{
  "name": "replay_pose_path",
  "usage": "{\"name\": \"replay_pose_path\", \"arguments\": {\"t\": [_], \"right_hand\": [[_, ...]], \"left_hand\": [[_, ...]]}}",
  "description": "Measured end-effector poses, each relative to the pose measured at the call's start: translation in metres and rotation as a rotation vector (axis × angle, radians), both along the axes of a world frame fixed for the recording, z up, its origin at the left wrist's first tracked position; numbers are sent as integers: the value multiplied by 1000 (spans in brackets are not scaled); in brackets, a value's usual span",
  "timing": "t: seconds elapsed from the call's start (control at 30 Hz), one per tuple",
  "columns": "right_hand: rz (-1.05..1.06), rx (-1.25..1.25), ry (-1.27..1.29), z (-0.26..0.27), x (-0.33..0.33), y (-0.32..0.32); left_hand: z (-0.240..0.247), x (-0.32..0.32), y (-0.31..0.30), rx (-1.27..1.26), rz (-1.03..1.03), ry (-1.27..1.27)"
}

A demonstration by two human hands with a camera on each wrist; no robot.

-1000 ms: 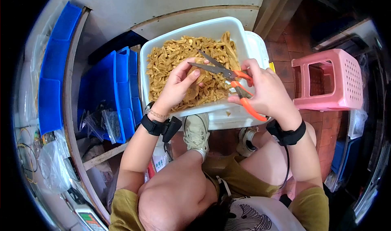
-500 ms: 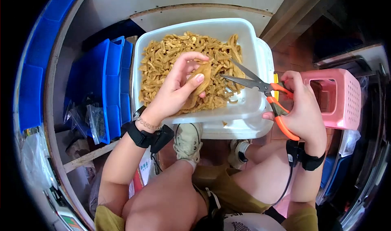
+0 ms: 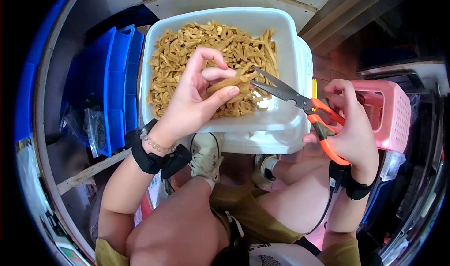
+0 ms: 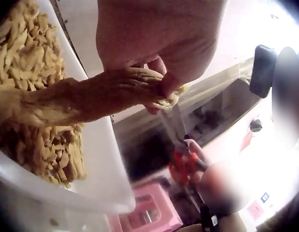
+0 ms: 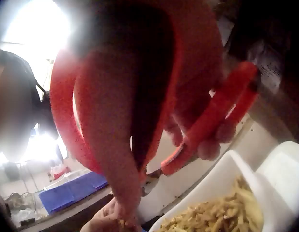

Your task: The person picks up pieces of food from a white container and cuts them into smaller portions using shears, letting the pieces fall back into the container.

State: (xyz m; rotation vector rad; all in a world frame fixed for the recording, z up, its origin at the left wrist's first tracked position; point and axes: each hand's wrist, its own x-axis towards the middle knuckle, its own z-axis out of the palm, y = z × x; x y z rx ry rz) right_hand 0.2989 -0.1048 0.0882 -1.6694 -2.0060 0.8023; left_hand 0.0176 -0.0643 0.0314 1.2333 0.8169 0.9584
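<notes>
Two hands busy over a white rectangular plastic tub (image 3: 287, 50), and closing in fast. Left hand (image 3: 190, 97): pinching a tan, wrinkled, dried-looking strip (image 3: 230, 84) between thumb and curled fingertips, with the free end poking out to the right of the pinch. Right hand (image 3: 354, 130): threaded through the orange loops of steel-bladed scissors (image 3: 288, 93) and gripping firmly.

Half a second back, holding the blade tips off, with a clear gap out to the right of the pinch. Now pushed right in, blades parted in a narrow V and set against that free end, just beside the thumb. Pinch itself lifted a touch and turned flatter, offering the strip crosswise to the blades.

Reads as lined up for a snip but not yet bitten through, judging by the open blades and the strip in one piece.

Directly beneath the pinch, a heap of short tan cut pieces (image 3: 187, 50) filling the tub. Beyond the scissor hand, well away from the pinch, a pink perforated plastic stool (image 3: 391, 111).
</notes>
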Motion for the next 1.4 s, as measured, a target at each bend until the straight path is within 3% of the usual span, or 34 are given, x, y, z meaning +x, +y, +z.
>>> {"name": "replay_pose_path", "arguments": {"t": [0.23, 0.43, 0.5, 0.7, 0.83, 0.9, 1.03, 1.13, 1.4], "right_hand": [[2, -49, 98, 7, 4, -6], [28, -195, 179, 6, -1, -11], [31, -227, 182, 2, -5, -15], [17, -513, 151, -1, -25, -40], [-110, -485, 218, -11, -33, -78], [-236, -604, 276, -12, -39, -96], [-309, -564, 313, -27, -46, -130], [-303, -438, 59, -20, -59, -140], [-456, -477, -48, -35, -74, -157]], "left_hand": [[-1, -1, -7, 59, 53, 65], [9, 2, -10, 49, -60, 126], [11, 5, -12, -205, -155, 45], [-5, 11, -21, -273, -216, 8], [-16, 15, -22, -274, -280, -45], [-19, 17, -20, -283, -460, 48], [-23, 27, -20, -307, -517, 107], [-26, 32, -25, -364, -479, 97], [-27, 46, -31, -367, -528, 344]]}}
